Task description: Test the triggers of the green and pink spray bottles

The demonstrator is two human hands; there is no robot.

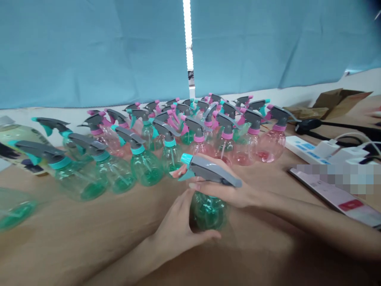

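Observation:
A green spray bottle [210,212] with a grey and teal spray head stands upright on the table in front of me. My left hand [180,222] is wrapped around the left side of its round body, thumb at the near side. My right hand [223,186] is closed around the bottle's neck, just under the spray head [212,169]. The bottle's collar is mostly hidden by my right fingers. Close behind are other spray bottles, among them a green one [147,167] and a pink one [242,147].
Several pink and green spray bottles fill the back of the wooden table [89,234]. A phone [336,194] and a white power strip [306,149] with plugs lie at right, near an opened cardboard box [342,101]. A large labelled bottle [22,137] stands at left.

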